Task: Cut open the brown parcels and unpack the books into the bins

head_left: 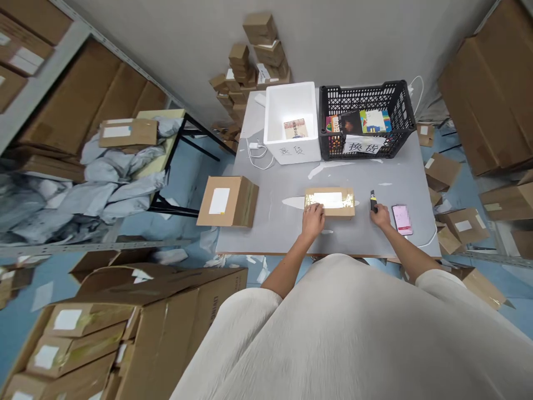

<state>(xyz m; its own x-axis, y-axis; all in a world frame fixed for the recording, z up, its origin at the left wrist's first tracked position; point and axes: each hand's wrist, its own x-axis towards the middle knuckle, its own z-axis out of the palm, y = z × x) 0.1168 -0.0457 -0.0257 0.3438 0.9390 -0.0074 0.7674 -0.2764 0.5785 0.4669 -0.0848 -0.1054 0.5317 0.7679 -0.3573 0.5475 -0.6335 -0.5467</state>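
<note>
Right grip (380,216): clasping a black-and-yellow utility knife (373,200)
Left grip (313,219): touching an oblong brown cardboard box (331,200); cannot tell whether clenched
Box: seemingly still sealed, no cut visible yet

I recorded my parcel (339,213) as tan-brown, with glossy yellowish tape (347,198) and a white label (328,199); my cutter (373,201) was black with a yellow band; the tabletop (270,222) was grey, streaked with irregular white patches (293,202); the crate (398,125) was black, in open lattice; the tub (272,114) was white with dark handwriting (292,150); the phone screen (401,218) showed pink; my shirt (333,328) was off-white; the floor (195,172), blue.
</note>
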